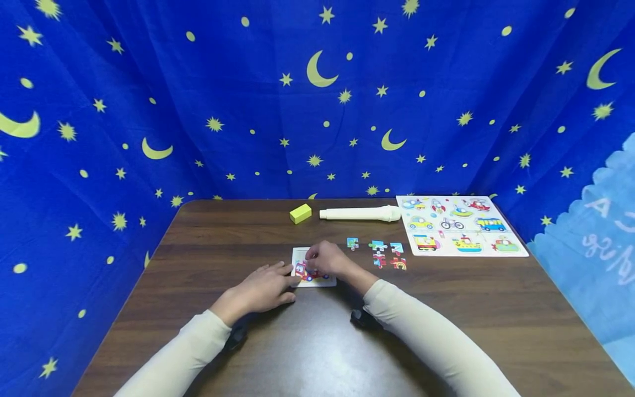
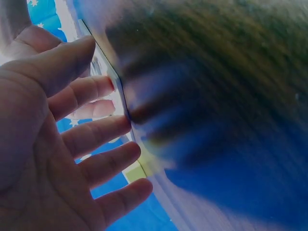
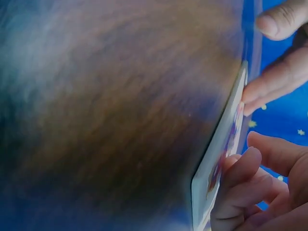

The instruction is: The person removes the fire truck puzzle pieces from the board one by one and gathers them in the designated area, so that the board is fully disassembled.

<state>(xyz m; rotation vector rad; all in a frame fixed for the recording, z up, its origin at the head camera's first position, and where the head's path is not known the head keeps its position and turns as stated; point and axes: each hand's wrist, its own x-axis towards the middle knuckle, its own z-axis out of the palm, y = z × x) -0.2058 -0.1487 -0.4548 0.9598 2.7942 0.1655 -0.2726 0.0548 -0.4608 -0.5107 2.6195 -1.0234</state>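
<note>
A blue curtain (image 1: 248,71) dotted with yellow moons and stars rises behind a brown wooden tabletop (image 1: 223,237). In the tabletop's far right corner lies a big white board (image 1: 446,249) carrying bright pictures, among them a bus, a bicycle, a train and a ship; I cannot tell whether they are loose inserts or print.

Two pale-sleeved arms reach over the tabletop. The left hand (image 1: 265,286) is relaxed, its fingers extended and spread, touching the left edge of a small puzzle tray. The right hand (image 1: 333,258) bends its fingers over the tray from the right; I cannot tell whether they grasp a piece.

Along the far edge, just left of the board, lies a white stick (image 1: 354,213) with a knobbed end.

The puzzle tray (image 1: 315,284) sits flat, slightly left of the tabletop's middle, between the hands. Inside its pale rim shows a red vehicle with blue wheels; the right hand hides part of the picture. A yellow block (image 1: 300,213) rests near the far edge, left of the stick.

Smallest are the loose jigsaw pieces right of the tray: four pieces (image 1: 378,260) close together, and a single piece (image 1: 353,243) nearer the tray.
</note>
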